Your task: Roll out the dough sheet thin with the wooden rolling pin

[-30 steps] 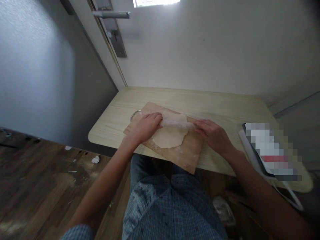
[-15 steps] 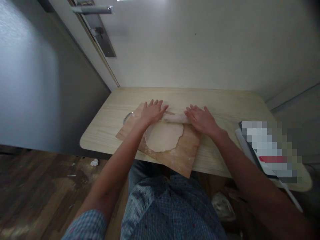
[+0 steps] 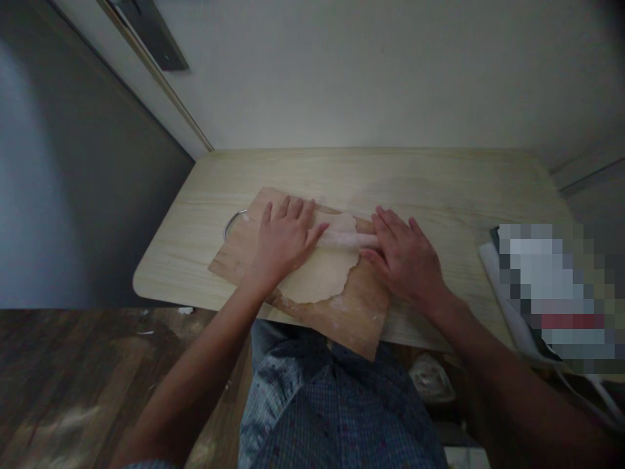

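Observation:
A flat round sheet of pale dough (image 3: 317,277) lies on a wooden board (image 3: 361,312) on the light wood table (image 3: 390,182). A thin pale rolling pin (image 3: 349,239) lies across the dough's far half. My left hand (image 3: 283,241) rests flat on the pin's left end, fingers stretched out. My right hand (image 3: 403,260) presses flat on its right end, fingers extended too. The pin's ends are hidden under my palms.
A metal handle loop (image 3: 233,221) sticks out at the board's left end. At the table's right edge lie a dark flat item and white sheets (image 3: 517,326), partly blurred out. A white wall stands behind the table, a door frame (image 3: 156,71) at left, dark wooden floor (image 3: 73,378) below.
The pin rolled away to the dough's far edge, then came back toward me over the dough. My hands went from curled to flat. The view tilted down.

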A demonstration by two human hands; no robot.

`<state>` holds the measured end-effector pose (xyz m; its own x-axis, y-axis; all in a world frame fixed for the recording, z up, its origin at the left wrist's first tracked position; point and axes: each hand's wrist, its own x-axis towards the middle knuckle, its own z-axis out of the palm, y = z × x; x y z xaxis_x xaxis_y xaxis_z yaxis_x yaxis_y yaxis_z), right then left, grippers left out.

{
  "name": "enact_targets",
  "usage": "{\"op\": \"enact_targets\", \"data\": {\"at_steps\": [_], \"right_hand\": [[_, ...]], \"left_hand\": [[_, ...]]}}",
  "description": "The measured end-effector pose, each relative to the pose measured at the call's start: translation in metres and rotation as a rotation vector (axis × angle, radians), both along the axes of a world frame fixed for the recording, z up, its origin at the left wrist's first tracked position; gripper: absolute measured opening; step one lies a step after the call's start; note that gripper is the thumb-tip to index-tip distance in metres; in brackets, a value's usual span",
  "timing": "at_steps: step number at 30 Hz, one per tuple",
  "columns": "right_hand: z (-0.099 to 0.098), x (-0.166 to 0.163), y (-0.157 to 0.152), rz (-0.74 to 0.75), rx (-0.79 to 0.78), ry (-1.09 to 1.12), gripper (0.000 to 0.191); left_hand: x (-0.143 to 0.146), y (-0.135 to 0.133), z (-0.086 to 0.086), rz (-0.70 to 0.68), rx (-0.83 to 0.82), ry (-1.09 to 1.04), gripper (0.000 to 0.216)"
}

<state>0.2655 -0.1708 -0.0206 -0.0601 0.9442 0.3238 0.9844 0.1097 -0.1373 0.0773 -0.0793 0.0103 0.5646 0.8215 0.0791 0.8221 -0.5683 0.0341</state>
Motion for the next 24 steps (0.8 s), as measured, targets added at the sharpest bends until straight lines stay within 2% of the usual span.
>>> {"op": "enact_targets", "data": {"at_steps": [12,15,17,20,22,24], "right_hand": [[-0.009,-0.011,-0.043,0.067,0.099,0.047,0.053],[-0.008,-0.011,-0.048,0.089,0.152,0.043,0.045],[-0.005,-0.008,-0.046,0.097,0.170,0.036,0.038],[-0.001,-0.003,-0.036,0.135,0.106,0.020,0.033],[0.000,0.001,-0.028,0.187,0.048,0.015,0.037],[-0.001,0.006,-0.022,0.216,0.027,0.054,0.040]], "left_hand": [[-0.021,-0.054,-0.016,0.010,0.146,-0.110,0.064],[-0.025,-0.065,-0.018,0.004,0.112,-0.177,0.065],[-0.031,-0.066,-0.016,-0.023,0.016,-0.262,0.060],[-0.047,-0.063,-0.008,-0.013,-0.120,-0.525,0.049],[-0.061,-0.063,-0.003,0.100,-0.115,-0.736,0.047],[-0.074,-0.067,-0.001,0.241,-0.098,-0.846,0.047]]}}
